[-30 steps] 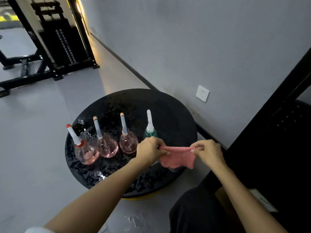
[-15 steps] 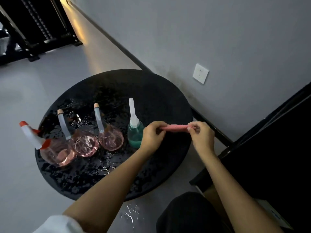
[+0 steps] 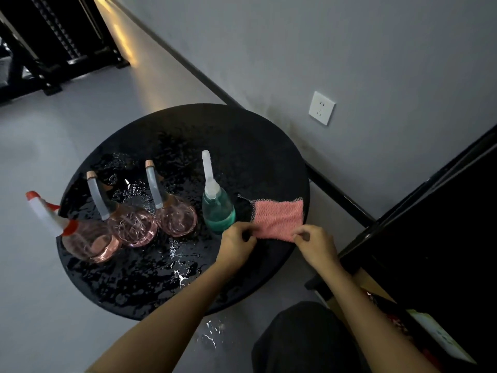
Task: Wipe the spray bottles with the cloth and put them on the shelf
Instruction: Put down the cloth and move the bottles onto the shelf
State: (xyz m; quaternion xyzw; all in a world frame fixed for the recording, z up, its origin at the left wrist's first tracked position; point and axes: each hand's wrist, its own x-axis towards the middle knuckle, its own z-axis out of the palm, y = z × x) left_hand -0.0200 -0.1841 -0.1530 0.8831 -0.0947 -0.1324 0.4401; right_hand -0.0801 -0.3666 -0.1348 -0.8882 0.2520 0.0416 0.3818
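Your left hand (image 3: 236, 242) and right hand (image 3: 316, 243) each pinch a near corner of the pink knitted cloth (image 3: 278, 218) on the round black wet table (image 3: 242, 146), with all four plastic spray bottles (image 3: 217, 211) apparently unwiped, none shelved

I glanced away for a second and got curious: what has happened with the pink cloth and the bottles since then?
The cloth hung from both hands, was pulled into a thin strip, and now lies spread flat on the table beside the green bottle. The left hand and right hand still pinch its near corners. The pink bottles and the green one stayed in their row.
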